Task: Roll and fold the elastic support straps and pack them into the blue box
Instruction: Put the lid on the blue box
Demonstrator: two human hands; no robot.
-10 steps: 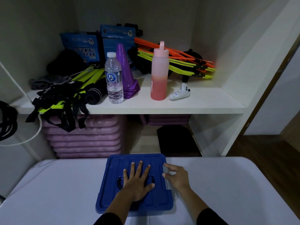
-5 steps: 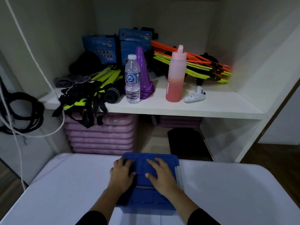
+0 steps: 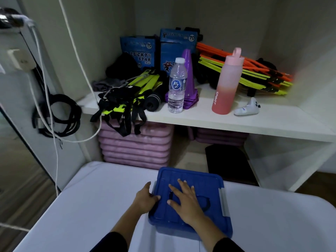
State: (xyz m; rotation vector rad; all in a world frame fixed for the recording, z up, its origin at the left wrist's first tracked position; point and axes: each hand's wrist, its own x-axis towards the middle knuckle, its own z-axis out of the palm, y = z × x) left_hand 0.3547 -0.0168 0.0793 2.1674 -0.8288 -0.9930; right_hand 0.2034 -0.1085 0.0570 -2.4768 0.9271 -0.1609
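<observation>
One blue box [image 3: 209, 182], lid on, sits on desk [image 3: 91, 206] at 6 o'clock. Two hands on it: right hand [image 3: 185, 204] flat on the lid, fingers spread; left hand [image 3: 144, 198] grips its 9 o'clock edge. Shelf [image 3: 200, 118] at 12 o'clock: two bottles, one clear water bottle [image 3: 177, 86], one pink bottle [image 3: 227, 82].

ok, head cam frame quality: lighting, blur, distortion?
Head view: dim overall, no glare, lightest on the white shelf; wide-angle lens bows the shelf edge and tilts the verticals; K2 water bottle label reads sharp; blue box lid and right hand slightly soft; left margin smeared.
</observation>
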